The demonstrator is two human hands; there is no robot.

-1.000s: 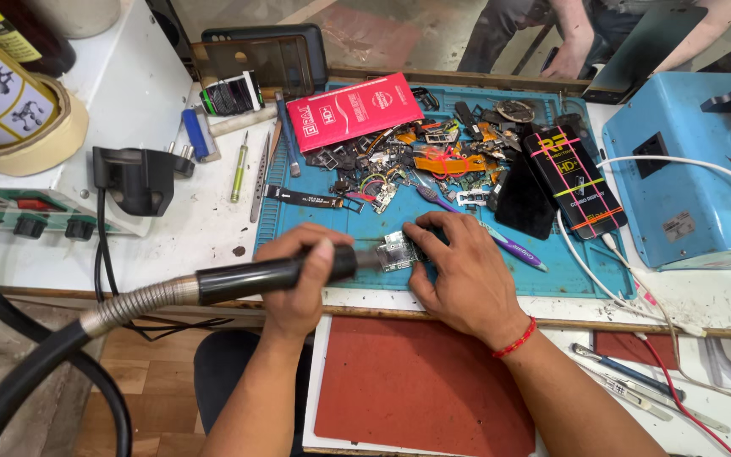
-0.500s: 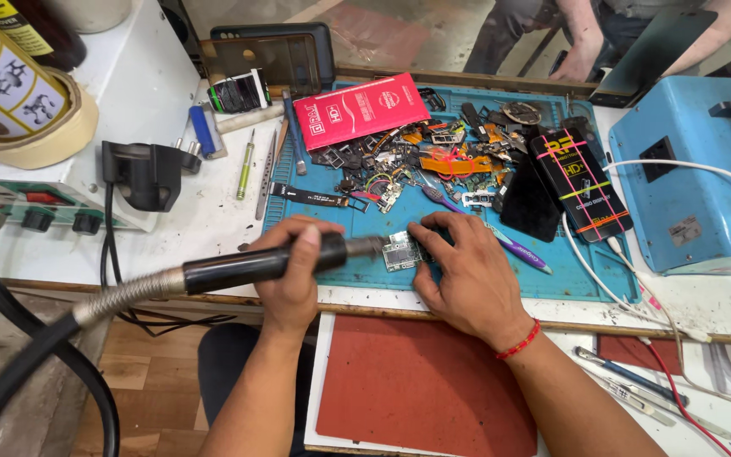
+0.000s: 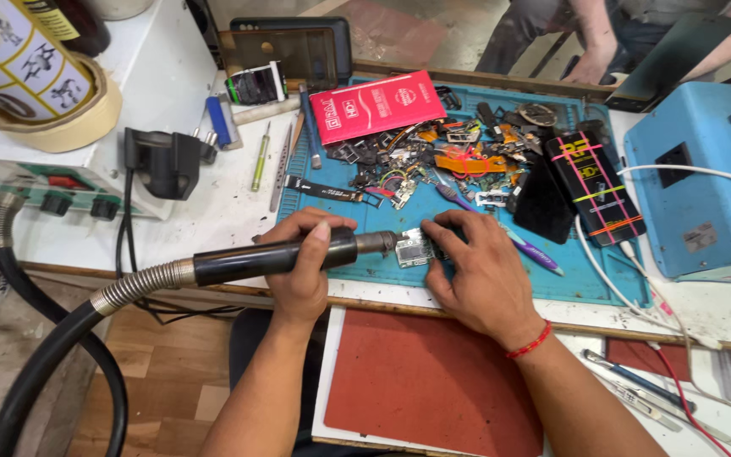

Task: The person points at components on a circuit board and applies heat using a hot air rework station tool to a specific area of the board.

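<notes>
- Little has shifted since the earlier frames: the nozzle has stayed at the board, and both hands have kept their places on the blue mat.
- Nearest the camera, a red mat (image 3: 433, 389) is seen lying on a lower shelf under the forearms.
- The left hand (image 3: 305, 269) is wrapped round the black handle of the hot-air gun (image 3: 298, 254), fingers closed tight on it; its ribbed hose (image 3: 69, 338) is led off to the left and down.
- The metal nozzle is pointed right, its tip touching or just short of the small circuit board (image 3: 414, 249).
- The board is laid flat near the front edge of the blue mat (image 3: 585, 283), between the two hands.
- The right hand (image 3: 480, 271) is laid palm down just right of the board, fingers pressed together with the tips against the board's edge; a red thread is worn at the wrist.
- Beyond the hands, a heap of small phone parts (image 3: 433, 161) is spread across the mat, with a red packet (image 3: 378, 106) behind it and a striped black phone (image 3: 594, 186) to the right.
- At the far left of the surface, a roll of tape (image 3: 69, 123) is seen; at the far right, a blue box (image 3: 704, 186).
</notes>
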